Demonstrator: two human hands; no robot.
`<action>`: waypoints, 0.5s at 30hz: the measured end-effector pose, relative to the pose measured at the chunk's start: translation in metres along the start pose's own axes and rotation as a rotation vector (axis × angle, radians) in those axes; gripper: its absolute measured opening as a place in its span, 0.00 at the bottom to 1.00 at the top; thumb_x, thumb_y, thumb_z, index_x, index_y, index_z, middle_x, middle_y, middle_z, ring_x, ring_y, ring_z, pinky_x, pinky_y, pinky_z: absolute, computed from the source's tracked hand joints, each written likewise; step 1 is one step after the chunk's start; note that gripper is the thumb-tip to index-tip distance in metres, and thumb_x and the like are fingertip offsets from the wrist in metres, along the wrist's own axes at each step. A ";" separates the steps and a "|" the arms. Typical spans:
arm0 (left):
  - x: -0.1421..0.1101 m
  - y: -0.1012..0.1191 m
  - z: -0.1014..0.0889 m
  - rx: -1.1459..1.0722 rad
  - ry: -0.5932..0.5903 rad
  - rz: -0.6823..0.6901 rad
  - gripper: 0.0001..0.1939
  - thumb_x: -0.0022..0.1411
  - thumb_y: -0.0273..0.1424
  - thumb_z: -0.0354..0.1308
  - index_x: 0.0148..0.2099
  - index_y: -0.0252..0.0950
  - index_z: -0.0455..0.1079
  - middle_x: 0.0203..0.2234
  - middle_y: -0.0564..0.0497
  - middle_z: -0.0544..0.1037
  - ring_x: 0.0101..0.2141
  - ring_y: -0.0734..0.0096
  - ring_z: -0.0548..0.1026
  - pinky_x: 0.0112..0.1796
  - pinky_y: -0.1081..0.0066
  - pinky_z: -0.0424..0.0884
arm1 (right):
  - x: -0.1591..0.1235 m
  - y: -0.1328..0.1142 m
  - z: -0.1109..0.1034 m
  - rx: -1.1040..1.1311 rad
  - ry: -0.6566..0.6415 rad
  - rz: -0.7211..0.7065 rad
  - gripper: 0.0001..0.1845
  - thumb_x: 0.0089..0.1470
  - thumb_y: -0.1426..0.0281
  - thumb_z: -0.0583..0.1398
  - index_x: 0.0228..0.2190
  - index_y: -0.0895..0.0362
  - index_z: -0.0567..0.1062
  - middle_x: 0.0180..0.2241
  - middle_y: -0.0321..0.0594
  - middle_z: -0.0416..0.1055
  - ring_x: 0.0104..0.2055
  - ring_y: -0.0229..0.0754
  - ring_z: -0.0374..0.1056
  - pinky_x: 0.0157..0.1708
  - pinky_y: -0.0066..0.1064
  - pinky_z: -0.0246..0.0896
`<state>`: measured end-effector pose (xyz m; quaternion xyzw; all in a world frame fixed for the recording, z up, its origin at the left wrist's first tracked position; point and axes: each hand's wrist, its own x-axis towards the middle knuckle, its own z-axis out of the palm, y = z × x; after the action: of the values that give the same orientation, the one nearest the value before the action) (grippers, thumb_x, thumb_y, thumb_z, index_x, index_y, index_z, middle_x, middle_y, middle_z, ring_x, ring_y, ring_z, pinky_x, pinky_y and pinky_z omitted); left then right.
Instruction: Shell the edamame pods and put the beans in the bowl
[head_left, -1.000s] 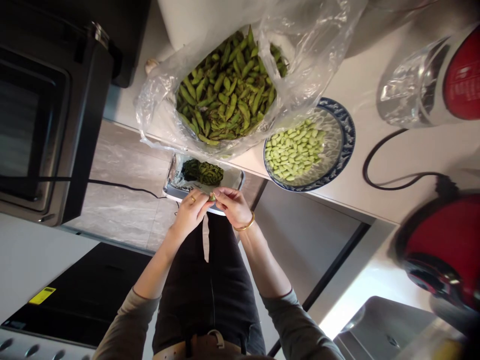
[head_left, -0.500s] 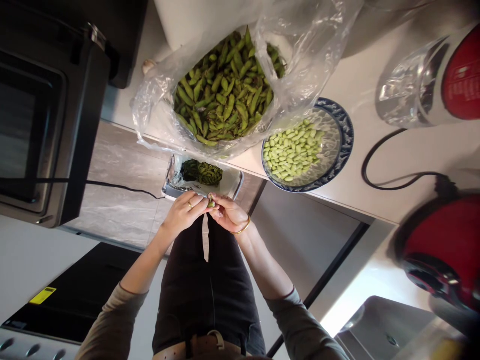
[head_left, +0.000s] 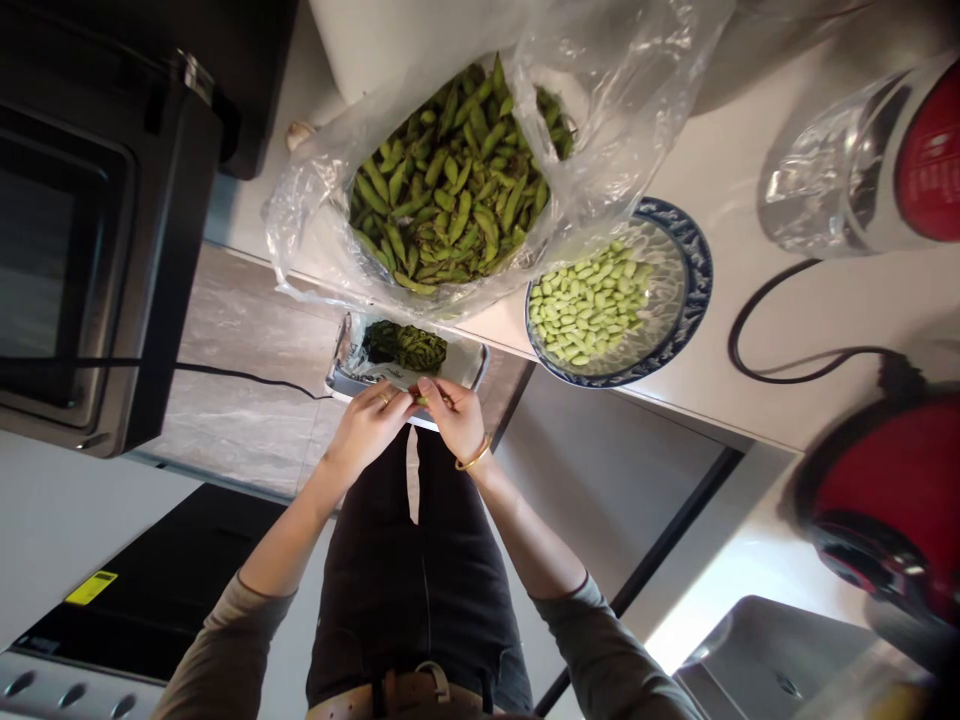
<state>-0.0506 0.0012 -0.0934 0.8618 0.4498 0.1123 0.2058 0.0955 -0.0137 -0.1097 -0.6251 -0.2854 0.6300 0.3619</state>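
Note:
My left hand [head_left: 377, 420] and my right hand [head_left: 454, 412] meet in front of my body, both closed in a pinch on one green bean pod [head_left: 422, 400]. Fingers cover most of the pod. Just beyond them, lower than the counter, is a lined bin [head_left: 480, 370] with pods or shells [head_left: 416, 347] inside. On the counter, a clear plastic bag [head_left: 307, 220] lies open around many green bean pods [head_left: 457, 190]. Right of it, a blue-and-white patterned bowl [head_left: 694, 290] holds shelled pale green beans [head_left: 589, 305].
A dark oven-like appliance [head_left: 97, 230] stands at left, with a black cable [head_left: 240, 375] running from it. A black cooktop [head_left: 142, 590] is at lower left. Along the right are a red-and-clear appliance [head_left: 825, 170], a red appliance [head_left: 885, 500] and a cord [head_left: 739, 330].
My right hand has rolled over, its back now turned more upward, with the thumb pressing on the pod. My left hand stays nearly in place. The bag and bowl have not been moved.

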 end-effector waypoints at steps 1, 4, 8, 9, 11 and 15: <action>0.000 0.000 0.000 0.013 -0.005 -0.006 0.11 0.66 0.29 0.50 0.30 0.36 0.67 0.22 0.51 0.72 0.27 0.69 0.72 0.30 0.71 0.68 | 0.000 0.001 0.002 -0.051 0.031 -0.036 0.18 0.51 0.56 0.60 0.19 0.55 0.73 0.17 0.32 0.58 0.21 0.34 0.52 0.22 0.29 0.49; 0.001 0.000 0.004 0.056 -0.022 -0.013 0.11 0.65 0.27 0.50 0.30 0.36 0.67 0.22 0.50 0.71 0.27 0.68 0.72 0.30 0.70 0.68 | 0.003 0.005 0.006 -0.149 0.086 -0.116 0.16 0.52 0.60 0.59 0.18 0.55 0.73 0.19 0.34 0.60 0.22 0.35 0.54 0.25 0.30 0.52; 0.005 -0.003 0.011 0.128 -0.058 0.042 0.10 0.64 0.24 0.51 0.30 0.35 0.67 0.21 0.50 0.71 0.27 0.67 0.72 0.30 0.70 0.68 | 0.012 0.015 0.006 -0.159 0.064 -0.140 0.14 0.53 0.62 0.59 0.19 0.53 0.73 0.21 0.36 0.64 0.25 0.38 0.58 0.30 0.31 0.55; 0.006 -0.004 0.013 0.126 -0.064 0.060 0.09 0.63 0.24 0.51 0.30 0.35 0.67 0.21 0.50 0.71 0.27 0.67 0.72 0.30 0.69 0.68 | 0.014 0.017 0.005 -0.165 0.054 -0.141 0.14 0.53 0.62 0.59 0.19 0.53 0.73 0.21 0.36 0.64 0.25 0.38 0.58 0.30 0.31 0.55; 0.009 -0.006 0.015 0.093 -0.079 0.079 0.08 0.62 0.23 0.51 0.31 0.34 0.67 0.22 0.49 0.72 0.28 0.66 0.73 0.31 0.69 0.69 | 0.018 0.020 0.004 -0.177 0.037 -0.140 0.15 0.52 0.61 0.59 0.19 0.54 0.73 0.20 0.35 0.63 0.24 0.37 0.57 0.29 0.31 0.54; 0.015 -0.007 0.013 0.003 -0.075 0.034 0.08 0.63 0.23 0.50 0.32 0.35 0.67 0.24 0.50 0.73 0.29 0.68 0.72 0.32 0.70 0.68 | 0.022 0.022 0.000 -0.048 0.018 -0.055 0.19 0.52 0.57 0.59 0.17 0.55 0.71 0.16 0.31 0.58 0.20 0.33 0.55 0.24 0.28 0.52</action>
<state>-0.0419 0.0136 -0.1083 0.8733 0.4273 0.0827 0.2191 0.0942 -0.0088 -0.1405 -0.6313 -0.3142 0.6071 0.3663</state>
